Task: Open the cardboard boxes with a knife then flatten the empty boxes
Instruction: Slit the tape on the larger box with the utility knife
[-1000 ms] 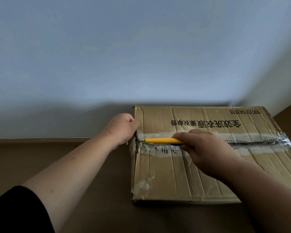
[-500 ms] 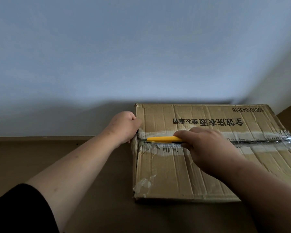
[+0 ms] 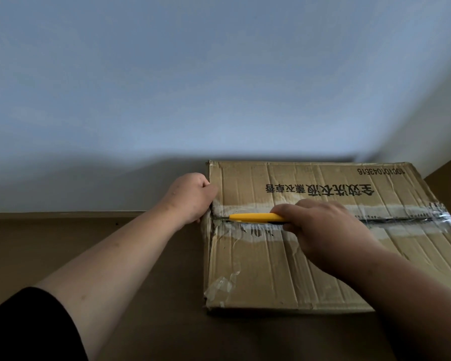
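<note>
The right hand (image 3: 323, 230) had its grip curled round the rear of the yellow knife (image 3: 255, 217), fingers folded over the handle so that only the front part showed. The tip pointed left, sitting on the taped centre seam (image 3: 401, 218) close to the box's left edge. The left hand (image 3: 190, 196) had its grip curled against that left edge of the cardboard box (image 3: 284, 272), bracing it; how far the fingers wrapped down the side was hidden.

From the head view — the only one — the box lay on a brown surface (image 3: 89, 243) against a pale wall (image 3: 219, 74), top flaps closed, its print upside down to the wearer. The seam to the right of the knife looked dark and split, so the cut seemed nearly through to the left end.

The risk lay in that last stretch: the blade pointed straight at the bracing hand, which sat just beside the seam's end. A hard push through crumpled tape could let the knife jump free and reach the fingers — or tear the flap instead of slicing.
</note>
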Demonstrator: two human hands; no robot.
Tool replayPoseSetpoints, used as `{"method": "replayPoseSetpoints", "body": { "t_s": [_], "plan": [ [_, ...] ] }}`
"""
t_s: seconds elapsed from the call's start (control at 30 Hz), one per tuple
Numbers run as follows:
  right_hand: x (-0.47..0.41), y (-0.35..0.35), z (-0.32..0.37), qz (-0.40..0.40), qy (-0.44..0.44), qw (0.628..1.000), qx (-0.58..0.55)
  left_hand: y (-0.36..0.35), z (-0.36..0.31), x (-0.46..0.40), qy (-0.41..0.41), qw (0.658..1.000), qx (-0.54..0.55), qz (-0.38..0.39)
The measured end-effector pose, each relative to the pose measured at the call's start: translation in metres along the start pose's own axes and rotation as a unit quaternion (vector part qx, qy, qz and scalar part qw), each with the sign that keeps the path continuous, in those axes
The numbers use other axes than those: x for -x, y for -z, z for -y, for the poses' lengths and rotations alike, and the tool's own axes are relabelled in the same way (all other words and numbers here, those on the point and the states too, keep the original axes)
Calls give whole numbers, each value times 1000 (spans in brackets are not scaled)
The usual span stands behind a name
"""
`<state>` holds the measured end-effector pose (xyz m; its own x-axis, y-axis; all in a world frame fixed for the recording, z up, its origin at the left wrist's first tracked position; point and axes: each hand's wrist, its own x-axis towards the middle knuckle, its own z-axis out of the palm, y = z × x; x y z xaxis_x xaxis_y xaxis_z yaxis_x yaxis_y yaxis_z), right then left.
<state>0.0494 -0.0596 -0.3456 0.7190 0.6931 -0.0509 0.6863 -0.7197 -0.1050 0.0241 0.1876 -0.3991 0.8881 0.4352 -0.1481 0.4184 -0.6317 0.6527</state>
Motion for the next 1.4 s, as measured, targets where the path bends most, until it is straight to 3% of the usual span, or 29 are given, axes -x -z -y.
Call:
{"method": "replayPoseSetpoints", "body": {
  "t_s": [0.47,0.7,1.4],
  "plan": [
    [3,2,-8,20,-9,1000,-4,-1,-1,-2,5,1000,-1,-2],
    [1,-3,-9,-6,6,1000,-10,-1,1,-2,2,1000,3,-1],
    [41,0,-73,-92,14,989,112,-3,4,-2,7,1000,9,-5]
  ]
}}
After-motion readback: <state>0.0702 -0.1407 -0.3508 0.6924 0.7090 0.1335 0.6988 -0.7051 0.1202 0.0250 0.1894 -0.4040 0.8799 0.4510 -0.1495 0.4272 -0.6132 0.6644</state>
